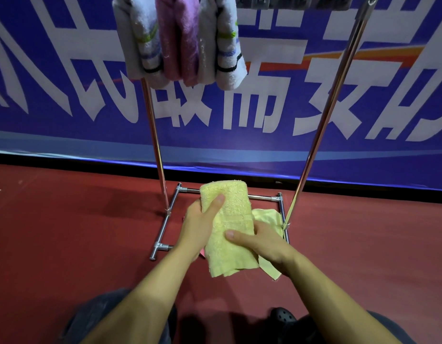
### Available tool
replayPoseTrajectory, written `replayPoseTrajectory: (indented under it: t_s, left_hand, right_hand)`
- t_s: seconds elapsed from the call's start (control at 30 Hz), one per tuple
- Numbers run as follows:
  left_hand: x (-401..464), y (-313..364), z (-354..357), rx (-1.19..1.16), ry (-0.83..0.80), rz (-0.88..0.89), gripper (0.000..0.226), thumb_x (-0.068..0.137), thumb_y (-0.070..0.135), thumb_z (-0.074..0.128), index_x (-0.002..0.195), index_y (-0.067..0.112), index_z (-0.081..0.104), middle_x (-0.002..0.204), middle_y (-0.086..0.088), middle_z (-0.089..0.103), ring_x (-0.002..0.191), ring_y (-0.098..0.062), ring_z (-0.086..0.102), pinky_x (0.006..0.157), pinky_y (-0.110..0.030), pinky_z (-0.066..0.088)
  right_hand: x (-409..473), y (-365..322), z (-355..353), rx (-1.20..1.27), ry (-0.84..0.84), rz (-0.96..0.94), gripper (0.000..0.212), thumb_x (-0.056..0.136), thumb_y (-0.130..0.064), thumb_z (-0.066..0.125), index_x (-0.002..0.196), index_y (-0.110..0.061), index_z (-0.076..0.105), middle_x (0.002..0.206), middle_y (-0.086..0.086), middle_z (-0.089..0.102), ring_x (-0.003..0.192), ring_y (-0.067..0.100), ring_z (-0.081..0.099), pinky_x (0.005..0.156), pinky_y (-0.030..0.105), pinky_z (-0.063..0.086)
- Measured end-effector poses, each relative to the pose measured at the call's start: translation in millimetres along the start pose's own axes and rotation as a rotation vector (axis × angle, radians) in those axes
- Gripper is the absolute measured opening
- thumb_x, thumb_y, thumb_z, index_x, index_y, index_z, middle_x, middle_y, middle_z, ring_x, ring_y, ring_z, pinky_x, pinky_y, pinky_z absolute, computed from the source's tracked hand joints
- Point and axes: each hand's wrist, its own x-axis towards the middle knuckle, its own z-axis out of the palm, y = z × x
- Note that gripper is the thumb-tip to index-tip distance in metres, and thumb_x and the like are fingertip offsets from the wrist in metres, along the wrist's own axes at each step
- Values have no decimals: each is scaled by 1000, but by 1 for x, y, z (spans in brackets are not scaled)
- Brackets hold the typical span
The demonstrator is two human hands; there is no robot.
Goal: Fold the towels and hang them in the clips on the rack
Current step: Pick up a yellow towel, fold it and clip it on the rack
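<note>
Both my hands grip folded pale-yellow terry towel [227, 219]: left hand [200, 227] thumb on top, right hand [262, 240] thumb across; chrome metal rack [326, 115] behind.

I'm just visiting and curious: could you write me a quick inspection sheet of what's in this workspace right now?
Surface: red floor; the metal rack stands on it.
Job's things: yellow towel, folded, held up in both hands; three folded towels hang at the top of the rack, a purple towel between two striped white ones.
Clutter: a thinner yellow cloth shows behind the right hand; a bit of pink under the left wrist, cannot tell what.
Hands: left hand and right hand both grip the yellow towel.
Cables: nothing seen.
Surroundings: blue banner with large white characters behind the rack.
</note>
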Motion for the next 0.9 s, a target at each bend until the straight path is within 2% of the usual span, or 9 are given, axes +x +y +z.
replayPoseTrajectory:
  t_s: [0.07, 0.17, 0.33, 0.43, 0.5, 0.57, 0.67, 0.8, 0.9]
  left_hand:
    - [2, -3, -1, -8, 16, -2, 35, 86, 55, 72, 103, 24, 75, 98, 0, 80, 92, -22, 77, 91, -55, 58]
    - [5, -10, -2, 88, 84, 35, 27, 90, 50, 70, 98, 24, 74, 93, 2, 79, 91, -22, 75, 89, -52, 58]
    - [6, -18, 0, 229, 93, 44, 40, 88, 59, 64, 96, 22, 74, 89, 0, 78, 90, -23, 74, 87, -47, 58]
    - [6, -17, 4, 136, -40, -62, 50, 90, 69, 55, 102, 23, 73, 100, -8, 77, 95, -25, 75, 75, -42, 62]
    - [2, -13, 10, 30, -139, -125, 38, 101, 57, 46, 112, 28, 69, 110, 2, 75, 90, -8, 75, 69, -30, 62]
    - [-1, -13, 16, 7, -194, -118, 31, 107, 45, 41, 115, 29, 66, 113, 10, 72, 85, 6, 72, 79, -28, 62]
    - [-6, -13, 22, 64, -206, -42, 30, 109, 40, 40, 100, 25, 66, 93, 15, 71, 84, 4, 70, 82, -28, 60]
    - [-8, -17, 30, 316, -60, 116, 22, 104, 44, 49, 100, 32, 67, 111, 6, 58, 100, 2, 59, 88, -18, 42]
    - [-12, -17, 33, 333, 36, 210, 24, 105, 39, 49, 104, 23, 66, 110, 4, 57, 99, -9, 60, 86, -23, 40]
  right_hand:
    - [3, -1, -4, -3, 242, -82, 55, 78, -46, 86, 124, -21, 68, 121, -3, 75, 108, 10, 73, 98, 34, 57]
    - [2, -6, -6, -55, 531, -268, 23, 91, -37, 77, 107, -21, 75, 103, -8, 78, 100, 6, 72, 91, 28, 55]
    - [5, 4, 11, -126, 279, -159, 32, 100, -46, 60, 124, -28, 70, 118, -14, 74, 115, 3, 67, 102, 38, 56]
    - [12, 12, 16, -152, 278, -142, 36, 102, -47, 56, 133, -30, 65, 123, -17, 71, 117, -2, 64, 108, 38, 50]
    - [13, 11, 14, -118, 311, -156, 26, 105, -39, 55, 125, -29, 69, 115, -12, 75, 111, 5, 69, 103, 35, 52]
    - [13, 9, 11, -117, 356, -170, 19, 105, -34, 57, 114, -27, 72, 106, -8, 78, 102, 9, 72, 94, 33, 54]
    - [11, 9, 10, -153, 421, -210, 16, 105, -29, 58, 97, -23, 71, 86, -8, 76, 80, 7, 68, 75, 25, 51]
    - [5, 4, 16, -151, 462, -242, 26, 106, -26, 55, 85, -24, 70, 74, -11, 72, 69, 3, 62, 65, 18, 47]
    - [0, -5, 17, -124, 489, -257, 24, 106, -26, 55, 88, -22, 72, 79, -1, 74, 73, 9, 64, 68, 27, 51]
